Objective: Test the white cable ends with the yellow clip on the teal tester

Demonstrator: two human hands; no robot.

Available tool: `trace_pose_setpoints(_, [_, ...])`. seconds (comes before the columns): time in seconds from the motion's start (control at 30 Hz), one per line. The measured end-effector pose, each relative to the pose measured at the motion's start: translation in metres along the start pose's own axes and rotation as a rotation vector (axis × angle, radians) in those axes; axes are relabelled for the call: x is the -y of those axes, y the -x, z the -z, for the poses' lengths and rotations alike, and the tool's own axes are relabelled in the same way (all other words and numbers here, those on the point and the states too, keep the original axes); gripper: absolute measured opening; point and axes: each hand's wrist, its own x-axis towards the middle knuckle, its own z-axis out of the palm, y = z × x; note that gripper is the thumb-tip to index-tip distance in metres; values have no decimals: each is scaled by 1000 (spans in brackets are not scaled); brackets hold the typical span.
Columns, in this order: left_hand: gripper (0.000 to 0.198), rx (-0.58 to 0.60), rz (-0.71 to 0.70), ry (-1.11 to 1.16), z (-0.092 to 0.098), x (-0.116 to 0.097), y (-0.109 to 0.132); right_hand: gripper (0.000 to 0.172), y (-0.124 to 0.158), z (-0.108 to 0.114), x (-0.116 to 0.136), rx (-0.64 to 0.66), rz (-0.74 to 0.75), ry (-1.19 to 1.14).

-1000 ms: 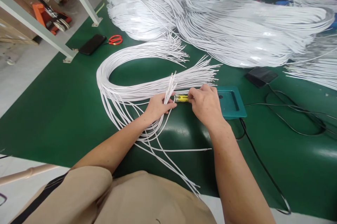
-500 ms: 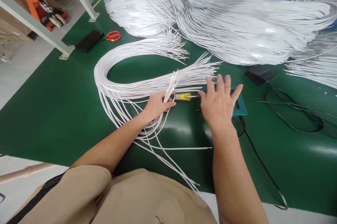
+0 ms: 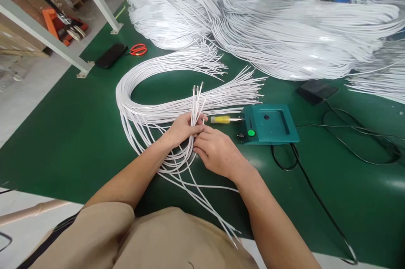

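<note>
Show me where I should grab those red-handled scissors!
Probably by the red loops of the scissors, coming from the right and a little above. The loops lie flat on the green table and face right, while the narrow dark end points left toward the black phone-like slab, so keep your fingers away from that end.

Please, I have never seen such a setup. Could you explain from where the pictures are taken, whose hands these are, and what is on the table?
There is no robot: one camera, worn on the head of a person, gives every picture, looking forward and down. The left hand holds several white wires, ends upward. The right hand meets it, fingers close to the wires; its grip is hidden. On the green table lie a curved wire bundle, a teal device with a yellow handle beside it, and red-handled scissors.
</note>
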Motion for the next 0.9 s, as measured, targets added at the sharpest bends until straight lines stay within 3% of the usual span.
trace_pose_setpoints(0.17, [40, -1, 67, 145, 0, -2, 2, 22, -2, -6, 10, 178, -163, 96])
trace_pose_setpoints(0.23, [39, -5, 83, 150, 0, -1, 2, 20, 0, -1, 15, 325, -272, -49])
trace_pose_setpoints(0.33, [39, -19, 66, 54, 1, 1, 3, 21, 2, 11, 14, 576, -402, -500])
trace_pose_setpoints(0.37, [40, -14, 49, 3, 1, 2, 3, 23, 3, 15, 10, 552, -461, -609])
trace_pose_setpoints(0.4, [41, -2, 23, -53, 0, 2, 4, 24, 3, 18, 5, 433, -541, -659])
trace_pose_setpoints(0.5, [46, 50, -33, -224, -4, 1, 10, 20, 2, 20, -14, -199, -776, -622])
trace_pose_setpoints(0.53, [46, 72, -35, -282, -7, 0, 12, 21, 2, 20, -19, -360, -804, -639])
trace_pose_setpoints(0.6, [46, 112, -29, -378, -12, -2, 17, 25, 1, 17, -25, -536, -814, -751])
trace_pose_setpoints(0.67, [44, 100, -55, -389, -16, -5, 21, 24, 0, 16, -25, -586, -801, -870])
trace_pose_setpoints(0.8, [34, -70, -182, -176, -19, -10, 24, 25, -1, 15, -20, -555, -784, -959])
trace_pose_setpoints(0.9, [26, -40, -160, -26, -21, -11, 23, 22, -3, 15, -18, -520, -777, -983])
